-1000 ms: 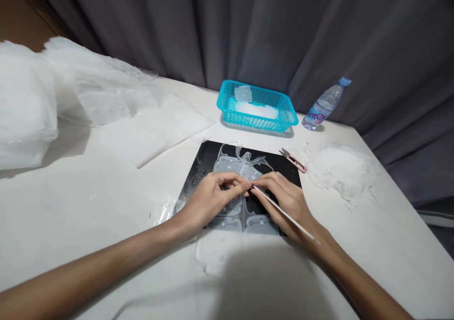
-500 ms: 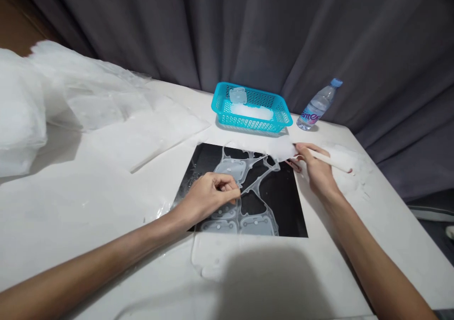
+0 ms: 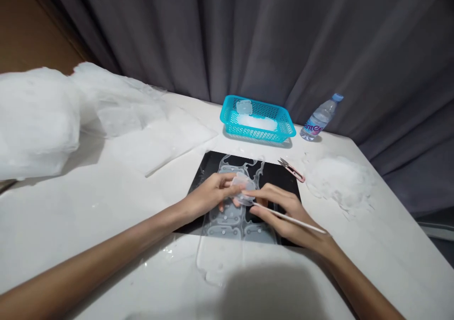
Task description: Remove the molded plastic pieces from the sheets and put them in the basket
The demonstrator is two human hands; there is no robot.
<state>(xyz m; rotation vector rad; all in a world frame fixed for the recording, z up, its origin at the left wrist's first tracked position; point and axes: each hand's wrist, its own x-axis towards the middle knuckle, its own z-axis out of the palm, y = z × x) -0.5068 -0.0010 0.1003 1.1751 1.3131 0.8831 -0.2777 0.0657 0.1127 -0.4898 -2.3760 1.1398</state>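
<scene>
My left hand pinches a small translucent plastic piece above the black mat. Opposite it, my right hand is closed on a thin white stick, its fingers touching the same piece from the right. Beneath both hands a translucent plastic sheet of joined square shapes lies on the mat and runs past its front edge. Pink-handled snips rest at the mat's upper right corner.
Behind the mat stands a turquoise basket holding translucent pieces. To its right is a water bottle. Translucent scraps are heaped on the right, and large white plastic bags fill the left of the table.
My right hand has come left and down from the scrap pile with the stick. A small piece now shows between both hands. The snips are uncovered, and the view has shifted slightly.
</scene>
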